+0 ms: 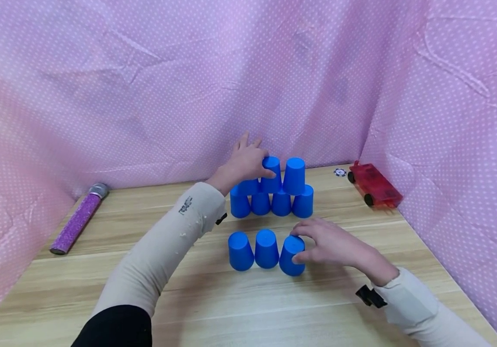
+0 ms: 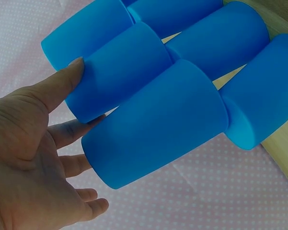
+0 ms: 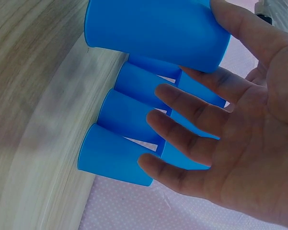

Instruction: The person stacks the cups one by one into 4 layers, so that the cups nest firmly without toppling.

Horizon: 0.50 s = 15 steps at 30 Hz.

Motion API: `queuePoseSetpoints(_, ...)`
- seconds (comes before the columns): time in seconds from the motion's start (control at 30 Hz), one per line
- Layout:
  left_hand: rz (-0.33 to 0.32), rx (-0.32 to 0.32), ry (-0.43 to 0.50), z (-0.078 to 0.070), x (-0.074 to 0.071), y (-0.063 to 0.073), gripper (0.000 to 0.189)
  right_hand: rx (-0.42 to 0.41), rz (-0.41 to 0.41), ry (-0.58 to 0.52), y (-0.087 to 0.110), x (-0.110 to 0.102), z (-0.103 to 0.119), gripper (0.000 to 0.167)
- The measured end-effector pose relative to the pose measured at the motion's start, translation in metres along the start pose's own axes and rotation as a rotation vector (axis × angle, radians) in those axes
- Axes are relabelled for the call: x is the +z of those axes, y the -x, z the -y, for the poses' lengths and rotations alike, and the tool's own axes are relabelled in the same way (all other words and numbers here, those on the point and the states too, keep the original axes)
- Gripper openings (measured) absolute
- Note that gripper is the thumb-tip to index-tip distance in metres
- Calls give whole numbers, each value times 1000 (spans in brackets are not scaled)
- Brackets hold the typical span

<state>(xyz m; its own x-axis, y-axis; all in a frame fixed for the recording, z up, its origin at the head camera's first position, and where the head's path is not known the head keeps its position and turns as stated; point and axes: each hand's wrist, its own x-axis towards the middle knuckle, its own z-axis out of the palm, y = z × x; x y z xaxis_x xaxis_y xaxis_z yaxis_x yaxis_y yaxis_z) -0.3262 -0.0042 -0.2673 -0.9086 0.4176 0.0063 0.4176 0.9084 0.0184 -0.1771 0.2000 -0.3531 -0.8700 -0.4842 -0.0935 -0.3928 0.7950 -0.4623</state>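
Note:
Several upturned blue cups stand in a row toward the back, with three more on top of them. My left hand pinches the middle upper cup between thumb and index finger; its other fingers are spread. The right-hand upper cup stands close beside it, and the left one is partly hidden by my hand. Nearer me are three upturned cups in a line: a left cup, a middle cup and a right cup. My right hand grips that right cup with thumb and index finger.
A purple glittery microphone lies at the left of the wooden table. At the back right are a red toy car and a poker chip. Pink dotted cloth encloses the back and sides.

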Motion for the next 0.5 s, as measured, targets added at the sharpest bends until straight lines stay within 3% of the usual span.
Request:
queuePoseSetpoints(0.23, -9, -3, -3, 2, -9, 9, 76, -10, 2, 5, 0, 0, 2, 51)
queuePoseSetpoints(0.5, -162, 17, 7, 14, -29, 44, 66, -8, 4, -2, 1, 0, 2, 50)
